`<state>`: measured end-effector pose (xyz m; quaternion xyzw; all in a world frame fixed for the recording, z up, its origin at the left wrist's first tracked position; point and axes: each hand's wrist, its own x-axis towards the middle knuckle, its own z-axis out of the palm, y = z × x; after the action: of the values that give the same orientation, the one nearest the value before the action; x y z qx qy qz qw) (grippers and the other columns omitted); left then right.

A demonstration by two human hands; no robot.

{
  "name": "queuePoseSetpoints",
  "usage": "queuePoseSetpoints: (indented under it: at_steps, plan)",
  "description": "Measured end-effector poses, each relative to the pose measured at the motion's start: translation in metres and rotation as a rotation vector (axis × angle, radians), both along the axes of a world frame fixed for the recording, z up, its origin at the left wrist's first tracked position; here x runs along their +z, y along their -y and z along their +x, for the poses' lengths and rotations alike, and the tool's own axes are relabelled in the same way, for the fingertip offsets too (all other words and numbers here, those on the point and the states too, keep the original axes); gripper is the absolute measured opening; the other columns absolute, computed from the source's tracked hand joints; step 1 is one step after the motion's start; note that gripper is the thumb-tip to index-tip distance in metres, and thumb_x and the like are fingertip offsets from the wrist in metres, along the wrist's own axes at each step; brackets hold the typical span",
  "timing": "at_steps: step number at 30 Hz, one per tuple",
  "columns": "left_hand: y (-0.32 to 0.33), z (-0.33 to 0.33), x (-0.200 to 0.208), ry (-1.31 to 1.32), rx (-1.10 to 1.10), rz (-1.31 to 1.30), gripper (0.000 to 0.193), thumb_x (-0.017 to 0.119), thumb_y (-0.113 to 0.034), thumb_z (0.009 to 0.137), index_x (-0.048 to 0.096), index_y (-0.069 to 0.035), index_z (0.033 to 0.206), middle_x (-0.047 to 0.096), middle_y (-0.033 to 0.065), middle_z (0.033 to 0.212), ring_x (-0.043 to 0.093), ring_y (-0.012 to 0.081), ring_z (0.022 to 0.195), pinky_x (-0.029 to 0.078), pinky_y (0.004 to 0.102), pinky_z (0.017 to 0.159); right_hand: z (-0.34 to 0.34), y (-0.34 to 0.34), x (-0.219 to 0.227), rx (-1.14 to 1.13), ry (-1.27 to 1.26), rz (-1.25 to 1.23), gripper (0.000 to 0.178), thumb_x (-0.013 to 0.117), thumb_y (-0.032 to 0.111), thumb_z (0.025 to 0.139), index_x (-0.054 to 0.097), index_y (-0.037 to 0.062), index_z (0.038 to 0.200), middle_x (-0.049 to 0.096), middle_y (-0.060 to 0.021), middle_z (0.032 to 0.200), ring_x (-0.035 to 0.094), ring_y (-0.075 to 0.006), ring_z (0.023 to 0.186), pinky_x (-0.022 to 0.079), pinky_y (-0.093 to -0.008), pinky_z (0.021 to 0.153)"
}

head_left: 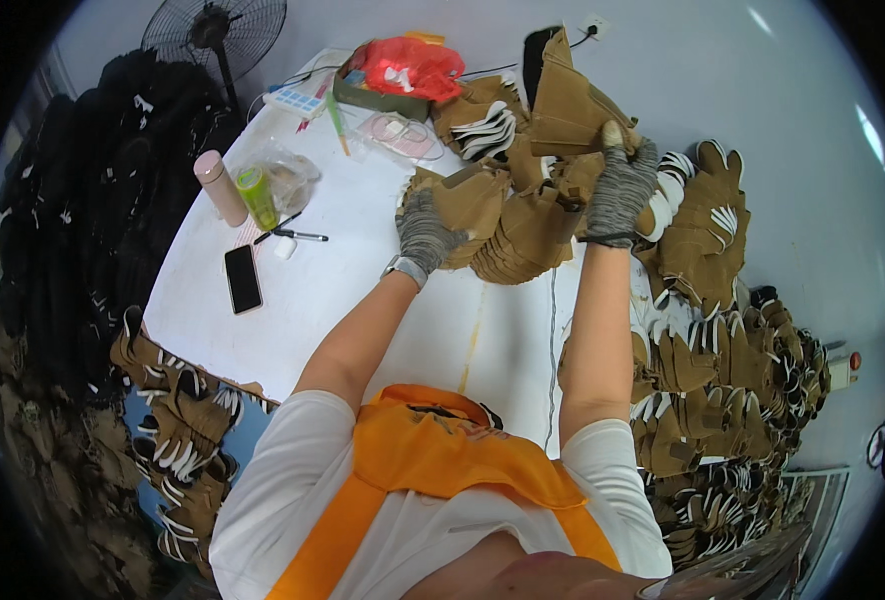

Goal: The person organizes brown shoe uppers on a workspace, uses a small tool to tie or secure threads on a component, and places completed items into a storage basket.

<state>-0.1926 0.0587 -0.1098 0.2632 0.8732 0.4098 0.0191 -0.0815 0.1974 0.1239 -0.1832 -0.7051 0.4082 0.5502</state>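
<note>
Both of my hands wear grey knit gloves. My right hand (621, 188) is raised and grips a folded tan suede shoe upper (573, 105) by its lower edge. My left hand (425, 235) rests on a flat tan suede piece (468, 200) at the left end of a fanned stack of tan uppers (525, 235) lying on the white table (363, 290). Another small bundle of tan pieces with white linings (485, 128) sits just behind the stack.
On the table's left are a black phone (243, 278), a pen (298, 235), a pink bottle (221, 187), a green bottle (257, 197) and a box with a red bag (408, 68). Heaps of tan uppers (723, 380) fill the right side, more hang at lower left (178, 430). A fan (215, 30) stands behind.
</note>
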Motion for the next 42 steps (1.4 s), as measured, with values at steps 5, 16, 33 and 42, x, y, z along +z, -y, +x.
queuePoseSetpoints:
  at_steps: [5,16,33,42]
  plan:
    - [0.018,0.008,0.017,-0.034,0.044,0.009,0.086,0.064,-0.054,0.080,0.034,-0.001,0.140,0.036,0.0145,0.144,0.031,0.0309,0.135,0.023,0.0424,0.112,0.064,0.047,0.012,0.033,-0.112,0.167,0.029,0.072,0.021,0.084,0.060,-0.0007,0.099,0.061,-0.0051,0.095,0.055,-0.0168,0.087,0.046,-0.0309,0.082]
    - [0.116,0.124,0.159,0.796,-0.545,1.077,0.057,0.064,-0.017,0.084,0.042,0.000,0.133,0.055,0.0107,0.122,0.053,0.0179,0.112,0.044,0.0301,0.095,0.171,0.121,-0.073,0.140,0.189,0.824,0.032,0.078,-0.004,0.063,0.057,0.0091,0.083,0.059,-0.0069,0.090,0.057,-0.0284,0.094,0.045,-0.0409,0.086]
    - [0.124,0.147,0.144,0.254,-0.136,0.893,0.033,0.057,-0.032,0.095,0.060,0.000,0.105,0.061,0.0051,0.091,0.054,0.0107,0.081,0.046,0.0257,0.075,0.223,0.156,-0.133,0.316,0.301,0.693,0.041,0.069,0.005,0.079,0.055,0.0110,0.117,0.060,-0.0093,0.099,0.059,-0.0289,0.103,0.046,-0.0456,0.097]
    - [0.150,0.136,0.135,0.624,-0.313,1.194,0.055,0.057,-0.048,0.090,0.052,-0.002,0.120,0.061,0.0100,0.109,0.060,0.0179,0.096,0.051,0.0314,0.084,0.231,0.144,-0.106,0.097,0.194,0.015,0.063,0.062,0.044,0.086,0.044,0.0031,0.131,0.049,-0.0161,0.127,0.045,-0.0283,0.120,0.032,-0.0378,0.107]
